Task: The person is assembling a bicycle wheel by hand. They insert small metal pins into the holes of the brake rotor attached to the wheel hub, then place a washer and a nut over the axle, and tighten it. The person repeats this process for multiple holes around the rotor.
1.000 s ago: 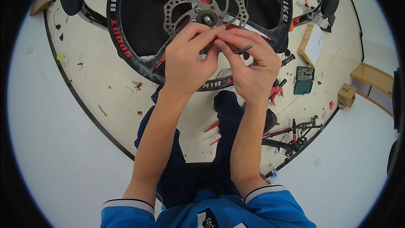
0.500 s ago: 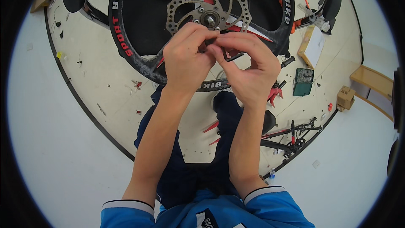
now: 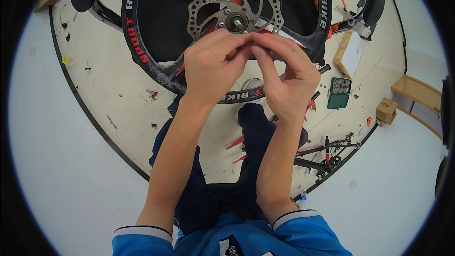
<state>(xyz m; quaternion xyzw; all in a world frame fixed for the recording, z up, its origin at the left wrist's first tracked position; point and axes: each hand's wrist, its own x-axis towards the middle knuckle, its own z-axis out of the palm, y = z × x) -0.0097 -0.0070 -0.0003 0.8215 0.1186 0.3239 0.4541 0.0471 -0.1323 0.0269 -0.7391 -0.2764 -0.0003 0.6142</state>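
A bicycle wheel [image 3: 163, 73] with thick dark spokes and a black, lettered rim lies flat before me. At its hub sits a silver brake disc [image 3: 272, 4] with rows of holes, and the axle end [image 3: 238, 22] sticks up in the middle. My left hand [image 3: 213, 61] and my right hand [image 3: 291, 73] meet at the disc's near edge, thumbs and fingers pinched together. A hex key is mostly hidden within the right hand's fingers; only a dim bit shows. What the left fingertips pinch by the disc bolts is covered.
A bicycle frame [image 3: 315, 150] lies at the lower right. Beyond the wheel's right side are an open green case [image 3: 339, 100], a white-and-yellow box [image 3: 350, 54] and a cardboard box [image 3: 386, 110]. Small parts [image 3: 152, 95] are scattered over the tiled floor.
My right hand has shifted slightly right and turned, and the hex key that showed between its fingers is now mostly hidden. The left hand stays at the disc's near edge.
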